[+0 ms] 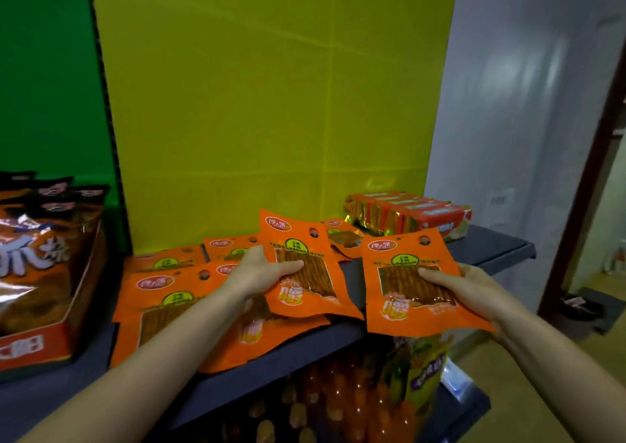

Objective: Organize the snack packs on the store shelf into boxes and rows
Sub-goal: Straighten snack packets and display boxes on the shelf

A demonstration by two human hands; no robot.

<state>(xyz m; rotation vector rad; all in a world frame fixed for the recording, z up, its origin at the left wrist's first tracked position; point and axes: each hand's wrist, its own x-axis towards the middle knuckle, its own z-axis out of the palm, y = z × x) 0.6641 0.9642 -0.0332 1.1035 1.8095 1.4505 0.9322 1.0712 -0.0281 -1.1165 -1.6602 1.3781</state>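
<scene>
- The box [37, 344] at the left is cut off by the frame edge, and the dark bags [40, 249] in it overlap.
- The lower goods [338, 405] are blurred; orange bottles show only dimly.
- The left hand [259, 271] has its grip on an orange pack [315, 283], thumb on its front, above the pile [176, 293] of similar packs on the shelf [491, 242].
- The right hand [471, 286] has its grip on a second pack [406, 303] over the shelf's front edge; its fingers are hidden beneath.
- Red-gold packs [406, 212] stand in a row at the back right, against a yellow board [271, 104].
- The print on the packs is too blurred to read.
</scene>
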